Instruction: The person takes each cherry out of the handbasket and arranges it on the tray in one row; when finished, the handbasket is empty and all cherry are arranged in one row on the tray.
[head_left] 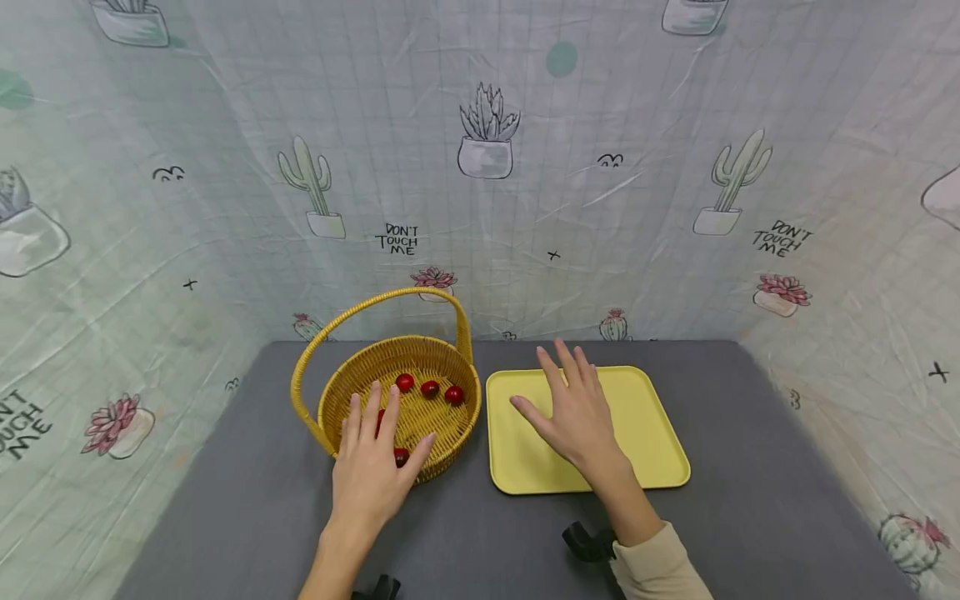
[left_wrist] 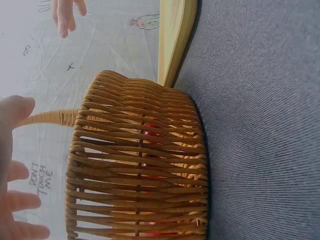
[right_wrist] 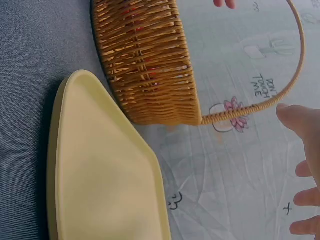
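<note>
A round woven basket (head_left: 352,371) with a tall arched handle stands on the left of the table. Inside it lie several dark red cherries (head_left: 453,396), partly hidden by my left hand (head_left: 372,471). That hand hovers over the basket's near side, its fingers spread and holding nothing. To the right, my right hand (head_left: 577,412) is held above a yellow rectangular tray (head_left: 645,433), fingers apart and nothing in them. The left wrist view shows the basket's woven wall (left_wrist: 135,160) close up, with red showing through the gaps. No cherry shows on the visible part of the tray.
A grey cloth-like table surface (head_left: 247,500) lies under both containers. Behind and beside it hangs a pale curtain (head_left: 600,208) printed with cacti and lettering. The basket's handle (head_left: 360,308) rises above its rim. Black wrist mounts (head_left: 588,543) show near both wrists.
</note>
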